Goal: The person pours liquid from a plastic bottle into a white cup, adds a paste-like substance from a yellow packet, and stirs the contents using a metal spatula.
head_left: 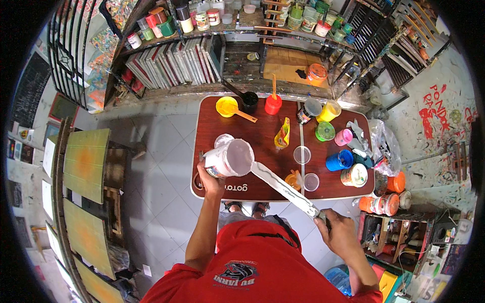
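Observation:
My left hand (210, 183) is wrapped round a white plastic tub (220, 162), tilted so its white-coated inside faces right. In my right hand (337, 233) is the handle of a long flat stirring stick (284, 189), smeared with white paint. The stick's far tip is at the tub's rim; whether it touches cannot be made out. Both things are held above the near side of a dark red table (262, 171). Just beyond the held tub, a round pale lid or container (223, 139) shows partly.
Yellow (227, 106), red (273, 105) and blue (339, 160) paint pots stand on the table, along with a yellow pouch (283, 134) and clear lids (302, 155). Behind is a shelf of jars and upright frames (174, 61). Screen panels (87, 165) lean at left; orange-lidded tubs (386, 204) sit at right.

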Demonstrator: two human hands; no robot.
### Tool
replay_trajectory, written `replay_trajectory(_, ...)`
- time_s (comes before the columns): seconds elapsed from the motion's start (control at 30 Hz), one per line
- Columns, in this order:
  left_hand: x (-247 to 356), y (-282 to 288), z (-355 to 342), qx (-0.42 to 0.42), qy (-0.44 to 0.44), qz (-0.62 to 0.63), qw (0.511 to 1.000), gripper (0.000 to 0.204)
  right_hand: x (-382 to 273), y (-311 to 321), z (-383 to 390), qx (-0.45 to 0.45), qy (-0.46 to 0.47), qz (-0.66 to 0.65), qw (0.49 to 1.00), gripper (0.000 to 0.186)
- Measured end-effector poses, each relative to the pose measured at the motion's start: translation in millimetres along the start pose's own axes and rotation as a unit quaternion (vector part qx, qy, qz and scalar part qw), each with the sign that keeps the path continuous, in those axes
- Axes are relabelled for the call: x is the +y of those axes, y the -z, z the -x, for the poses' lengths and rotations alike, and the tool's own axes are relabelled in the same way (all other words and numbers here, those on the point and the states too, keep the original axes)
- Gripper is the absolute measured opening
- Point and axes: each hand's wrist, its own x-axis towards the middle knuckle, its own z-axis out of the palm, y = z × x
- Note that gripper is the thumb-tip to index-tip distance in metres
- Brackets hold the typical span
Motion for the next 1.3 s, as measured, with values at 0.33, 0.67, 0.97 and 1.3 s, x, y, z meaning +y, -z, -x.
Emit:
replay_trajectory(0.33,18,-20,6,-0.005,0.105,-0.088,0.991,0.042,-3,51,-47,0.097,0.164,0.344,0.92,0.028)
replay_trajectory(0.67,24,-12,5,-0.094,0.083,-0.102,0.987,0.045,-25,66,-96,0.072,0.302,0.46,0.832,0.043)
replay_trajectory(0.97,27,-11,-4,-0.071,0.078,-0.065,0.992,0.047,-20,37,-101,-0.173,0.137,0.311,0.925,0.043)
replay_trajectory(1.3,14,-28,0,-0.064,0.113,-0.026,0.991,0.045,-20,27,-96,-0.367,0.068,0.046,0.926,0.045)
